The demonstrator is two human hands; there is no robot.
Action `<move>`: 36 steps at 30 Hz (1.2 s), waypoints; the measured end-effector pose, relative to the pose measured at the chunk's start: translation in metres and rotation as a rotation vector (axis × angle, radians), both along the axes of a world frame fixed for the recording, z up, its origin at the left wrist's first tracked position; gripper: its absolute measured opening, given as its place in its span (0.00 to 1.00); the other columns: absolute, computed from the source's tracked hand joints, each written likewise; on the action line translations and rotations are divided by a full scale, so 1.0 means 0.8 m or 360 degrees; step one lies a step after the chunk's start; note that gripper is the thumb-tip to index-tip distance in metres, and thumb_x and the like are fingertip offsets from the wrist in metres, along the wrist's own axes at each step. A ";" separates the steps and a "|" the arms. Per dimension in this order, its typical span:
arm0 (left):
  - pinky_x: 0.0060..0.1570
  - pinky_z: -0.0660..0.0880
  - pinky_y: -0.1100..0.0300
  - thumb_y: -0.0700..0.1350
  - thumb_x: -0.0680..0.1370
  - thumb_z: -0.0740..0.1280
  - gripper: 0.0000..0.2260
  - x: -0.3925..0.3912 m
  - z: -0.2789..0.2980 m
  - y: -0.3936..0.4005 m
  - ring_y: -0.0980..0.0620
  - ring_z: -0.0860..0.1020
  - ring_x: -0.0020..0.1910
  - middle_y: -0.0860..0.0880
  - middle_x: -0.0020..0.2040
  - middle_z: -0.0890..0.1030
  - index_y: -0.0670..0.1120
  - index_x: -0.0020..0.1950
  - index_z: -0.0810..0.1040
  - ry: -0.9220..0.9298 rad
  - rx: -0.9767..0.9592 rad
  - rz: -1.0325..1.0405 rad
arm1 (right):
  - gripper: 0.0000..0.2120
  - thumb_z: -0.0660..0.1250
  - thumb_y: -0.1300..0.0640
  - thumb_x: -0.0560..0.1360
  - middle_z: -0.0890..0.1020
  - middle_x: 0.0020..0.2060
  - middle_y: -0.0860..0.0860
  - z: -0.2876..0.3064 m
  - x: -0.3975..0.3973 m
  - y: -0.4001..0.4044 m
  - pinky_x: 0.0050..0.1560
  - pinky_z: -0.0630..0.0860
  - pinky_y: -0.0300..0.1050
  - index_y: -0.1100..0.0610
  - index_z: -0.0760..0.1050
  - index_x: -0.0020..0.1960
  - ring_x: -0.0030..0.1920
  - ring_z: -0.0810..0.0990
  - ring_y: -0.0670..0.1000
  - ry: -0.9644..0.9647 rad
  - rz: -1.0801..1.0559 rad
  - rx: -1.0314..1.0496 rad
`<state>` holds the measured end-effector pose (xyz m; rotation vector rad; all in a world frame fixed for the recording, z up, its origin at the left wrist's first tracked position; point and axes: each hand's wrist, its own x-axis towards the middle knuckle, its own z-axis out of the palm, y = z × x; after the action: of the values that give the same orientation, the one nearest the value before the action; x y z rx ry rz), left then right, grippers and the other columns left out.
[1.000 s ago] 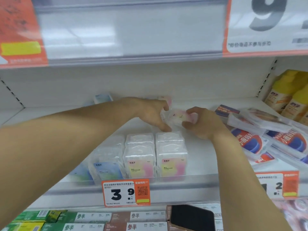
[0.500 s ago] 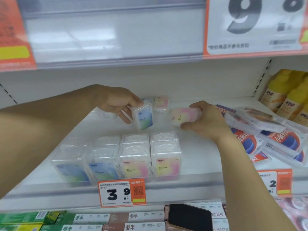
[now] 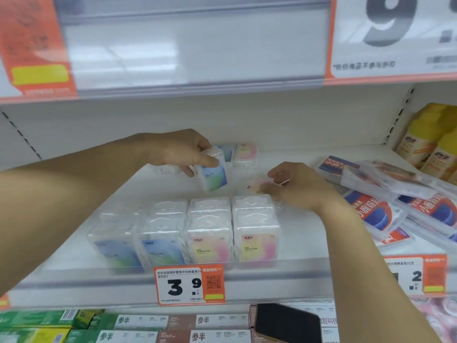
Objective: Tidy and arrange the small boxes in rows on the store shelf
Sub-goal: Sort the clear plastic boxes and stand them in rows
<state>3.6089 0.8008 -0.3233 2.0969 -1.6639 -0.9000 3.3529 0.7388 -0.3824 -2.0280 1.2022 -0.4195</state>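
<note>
Two hands work over the shelf (image 3: 309, 233) as I watch. On the left, my view shows the left hand (image 3: 178, 151) with its fingers (image 3: 209, 160) curled round the top of a blue-green box (image 3: 214, 175), which hangs tilted above the shelf, behind the front row of boxes (image 3: 188, 231). That row stands upright at the shelf edge, blue-green ones left, pink-yellow ones right. Further right, the right hand (image 3: 296, 188) holds a pink box (image 3: 256, 186) lying on its side, fingers bent round it, just behind the rightmost front box. Two more boxes (image 3: 238, 154) stand at the back.
</note>
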 end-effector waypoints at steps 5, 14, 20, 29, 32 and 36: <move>0.47 0.81 0.57 0.51 0.74 0.73 0.12 0.041 0.005 0.049 0.49 0.82 0.52 0.49 0.51 0.85 0.46 0.53 0.81 0.0033 -0.0025 0.0071 | 0.15 0.74 0.50 0.74 0.82 0.52 0.49 0.012 0.018 -0.004 0.43 0.76 0.37 0.53 0.79 0.58 0.44 0.85 0.54 -0.0239 0.0015 -0.0111; 0.57 0.78 0.56 0.57 0.75 0.69 0.15 0.072 -0.021 0.142 0.48 0.80 0.54 0.50 0.53 0.83 0.50 0.56 0.81 0.0376 -0.0213 0.0248 | 0.17 0.74 0.54 0.74 0.82 0.58 0.51 0.086 0.118 -0.054 0.44 0.73 0.34 0.55 0.80 0.62 0.53 0.80 0.50 0.0316 0.0407 -0.0336; 0.33 0.73 0.71 0.52 0.76 0.68 0.06 0.098 -0.042 0.173 0.62 0.77 0.37 0.60 0.38 0.80 0.54 0.50 0.82 0.0607 -0.0346 0.0332 | 0.29 0.68 0.48 0.78 0.69 0.74 0.52 0.071 0.214 -0.077 0.73 0.65 0.49 0.56 0.66 0.76 0.71 0.70 0.55 0.1137 0.0580 -0.0474; 0.42 0.80 0.63 0.51 0.75 0.70 0.11 0.114 -0.051 0.189 0.45 0.81 0.55 0.40 0.57 0.81 0.49 0.55 0.83 0.0845 -0.0456 0.0448 | 0.25 0.74 0.33 0.66 0.77 0.41 0.51 0.053 0.224 -0.082 0.44 0.74 0.48 0.55 0.74 0.37 0.39 0.75 0.54 0.1299 0.0428 -0.0336; 0.41 0.80 0.64 0.51 0.74 0.71 0.12 0.111 -0.053 0.184 0.49 0.82 0.53 0.44 0.55 0.83 0.48 0.55 0.83 0.0837 -0.0564 0.0535 | 0.32 0.79 0.34 0.60 0.78 0.47 0.51 0.060 0.213 -0.062 0.55 0.76 0.49 0.58 0.76 0.50 0.49 0.78 0.56 0.1187 0.0383 -0.0359; 0.48 0.80 0.56 0.52 0.72 0.73 0.11 0.101 -0.056 0.178 0.53 0.81 0.45 0.49 0.48 0.84 0.48 0.50 0.83 0.0859 -0.0820 0.0732 | 0.37 0.83 0.46 0.61 0.75 0.57 0.53 0.076 0.201 -0.031 0.43 0.81 0.48 0.57 0.71 0.62 0.50 0.78 0.55 0.0905 0.0360 -0.0431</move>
<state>3.6897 0.9430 -0.3685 1.5915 -0.9495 -0.7016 3.5137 0.7142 -0.3217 -2.5912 1.2633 0.1294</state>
